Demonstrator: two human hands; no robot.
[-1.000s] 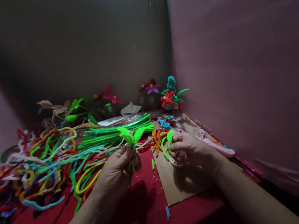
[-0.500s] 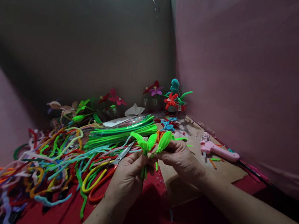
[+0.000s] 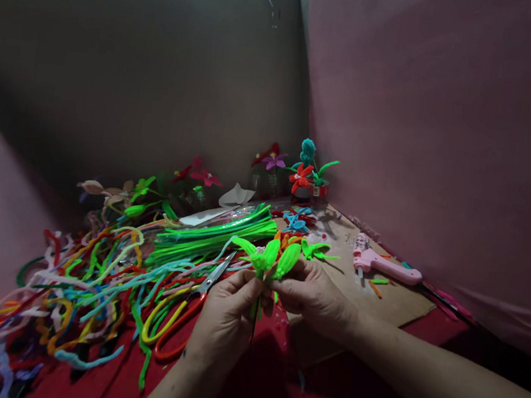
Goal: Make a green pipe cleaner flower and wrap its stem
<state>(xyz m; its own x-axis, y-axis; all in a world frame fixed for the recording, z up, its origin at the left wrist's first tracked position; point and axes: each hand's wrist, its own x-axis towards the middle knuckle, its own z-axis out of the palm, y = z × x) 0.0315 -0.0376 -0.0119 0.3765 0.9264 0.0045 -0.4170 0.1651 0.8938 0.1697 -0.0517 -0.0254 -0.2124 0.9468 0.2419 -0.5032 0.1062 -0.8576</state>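
Note:
Between thumb and fingers, my left hand (image 3: 232, 304) pinches the base of a bright green pipe-cleaner flower (image 3: 262, 258), its petals spreading upward. A thin dark stem hangs below that grip. My right hand (image 3: 319, 296) is closed on a separate green pipe-cleaner petal (image 3: 287, 261), its lower end against the flower's base. The fingertips of both hands nearly meet there, and they hide the exact joint. Just left of my left hand lie scissors (image 3: 209, 282) with red and yellow handles. Another green petal piece (image 3: 314, 250) rests behind my right hand.
Loose coloured pipe cleaners (image 3: 103, 295) cover the left side. A bundle of green ones (image 3: 215, 235) lies behind my hands. On the right, a pink glue gun (image 3: 383, 264) rests on cardboard (image 3: 408, 300). Finished flowers (image 3: 302, 176) stand at the back against the wall.
The right hand has brought its green petal slightly lower, closer against the flower's base. Both hands keep their grip. The whole view has shifted a little.

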